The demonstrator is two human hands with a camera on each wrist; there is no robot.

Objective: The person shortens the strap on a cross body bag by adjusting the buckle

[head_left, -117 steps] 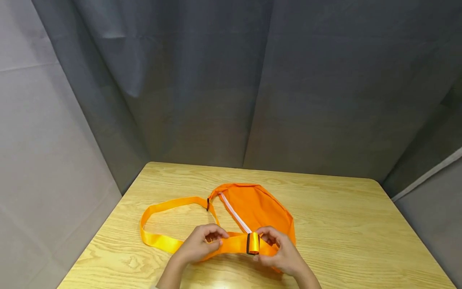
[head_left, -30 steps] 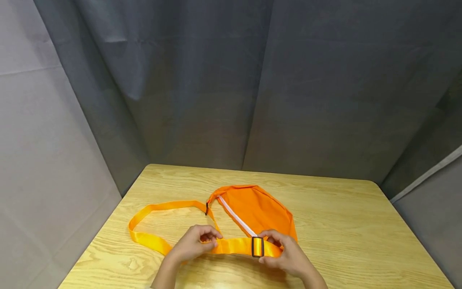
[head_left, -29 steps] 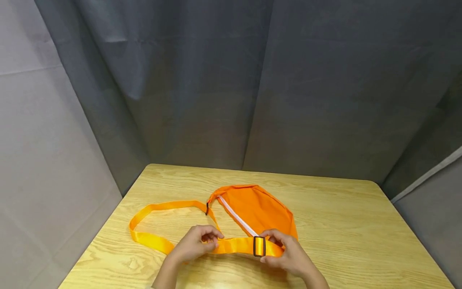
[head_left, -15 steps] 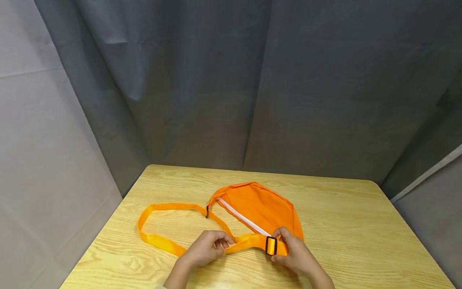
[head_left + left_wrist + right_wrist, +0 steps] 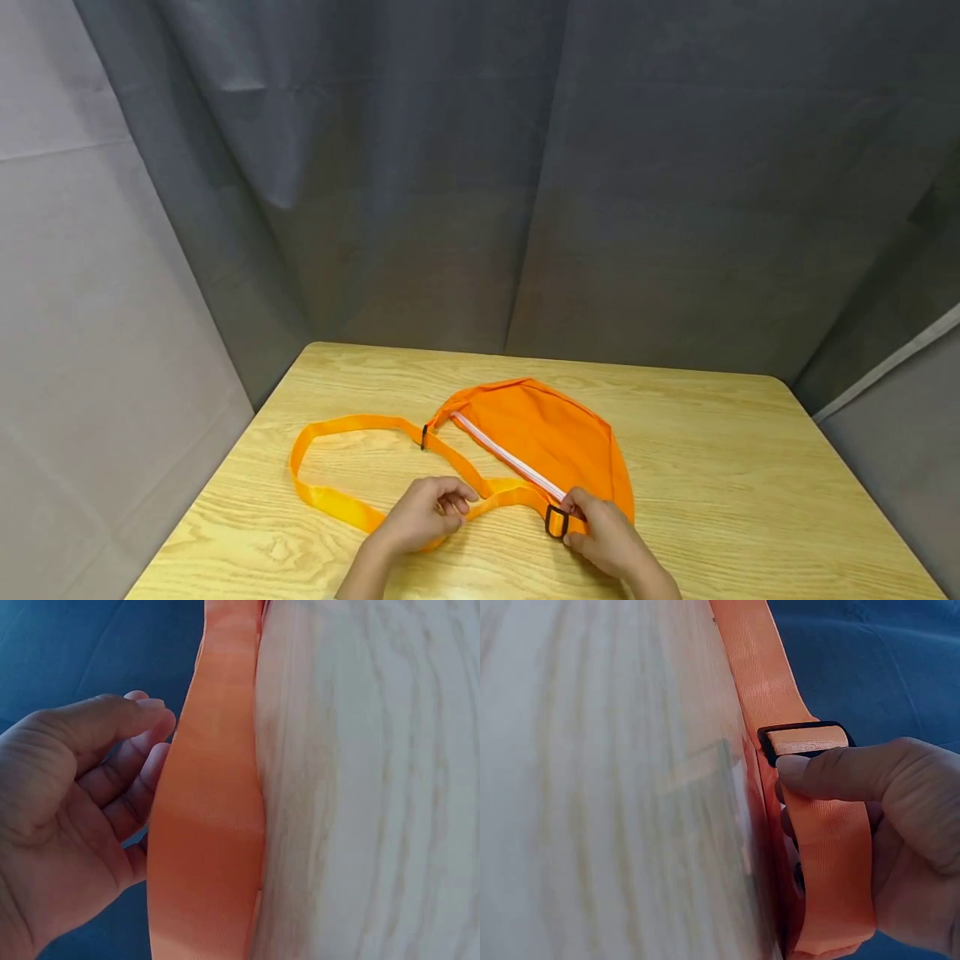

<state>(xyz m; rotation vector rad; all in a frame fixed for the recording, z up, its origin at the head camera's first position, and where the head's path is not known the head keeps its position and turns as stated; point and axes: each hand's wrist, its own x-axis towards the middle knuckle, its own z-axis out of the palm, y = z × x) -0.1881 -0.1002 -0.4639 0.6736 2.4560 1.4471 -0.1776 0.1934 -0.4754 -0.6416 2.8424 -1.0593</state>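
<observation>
An orange half-round sling bag (image 5: 540, 429) with a white zipper (image 5: 510, 457) lies on the table. Its orange strap (image 5: 326, 502) loops out to the left. My right hand (image 5: 606, 533) pinches the strap beside a black slider buckle (image 5: 556, 522); in the right wrist view the thumb lies over the strap, right against the buckle (image 5: 806, 739), with the fingers mostly hidden behind it. My left hand (image 5: 427, 517) is at the strap's near stretch. In the left wrist view its fingers curl loosely beside the strap (image 5: 206, 817), fingertips at the edge, with none wrapped around it.
The wooden table (image 5: 750, 483) extends on both sides of the bag. A second black buckle (image 5: 423, 437) sits where the strap meets the bag's left corner. Dark grey curtain (image 5: 420, 183) hangs behind the table, with a lighter cloth (image 5: 112, 333) at left.
My left hand has loosened its pinch on the strap, and the pulled-straight stretch between the hands now curves slackly. The right hand, buckle and bag have shifted slightly right; the buckle now sits tilted.
</observation>
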